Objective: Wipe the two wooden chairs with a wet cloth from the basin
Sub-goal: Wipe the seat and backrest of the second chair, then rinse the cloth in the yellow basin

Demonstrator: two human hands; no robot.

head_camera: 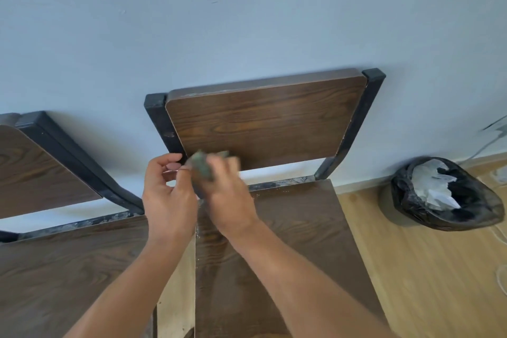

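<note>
Presently a green cloth (202, 168) is gripped by the right hand (229, 196) at the lower corner of a chair backrest (260, 123); the left hand (167, 192) is curled beside it, its hold on the cloth unclear.

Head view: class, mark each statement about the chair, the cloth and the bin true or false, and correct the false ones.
1. The right hand grips a greenish cloth. True.
2. The cloth is at the top right corner of the right chair's backrest. False: it is at the lower left corner.
3. A bin lined with a black bag stands to the right of that backrest. True.
4. The chair frame is white. False: it is black.
</note>
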